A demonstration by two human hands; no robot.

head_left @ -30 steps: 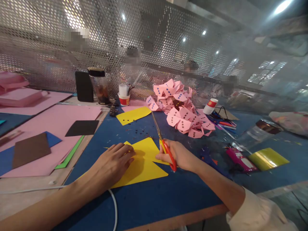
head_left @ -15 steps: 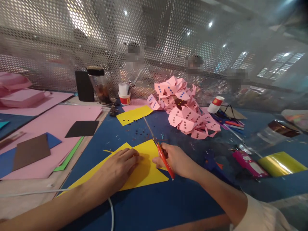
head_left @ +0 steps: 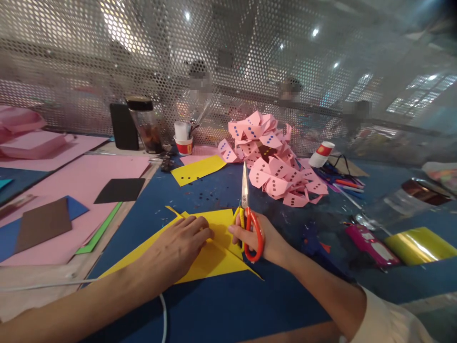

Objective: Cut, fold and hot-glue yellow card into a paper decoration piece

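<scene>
My left hand presses on yellow paper on the blue table, its fingers bent and held together at the paper. A thin yellow sliver sticks out beyond these fingers, and another narrow end juts out at the paper's right corner. In my right hand is a pair of scissors with one red and one yellow handle. Its blades look closed and point away from me, above the paper's far right edge. The fingers of this hand are wrapped about the handles, partly hidden behind them.
Pink folded paper pieces with square dots are heaped at the back. Another yellow sheet lies beyond my left hand, near small dark scraps. Paper cups, a jar and a magenta case stand or lie around. A white cable runs under my left arm.
The scissors have swung from pointing left to pointing straight away, and both handles now show. The yellow paper's right side has shifted, with a narrow end sticking out. My left hand moved slightly right.
</scene>
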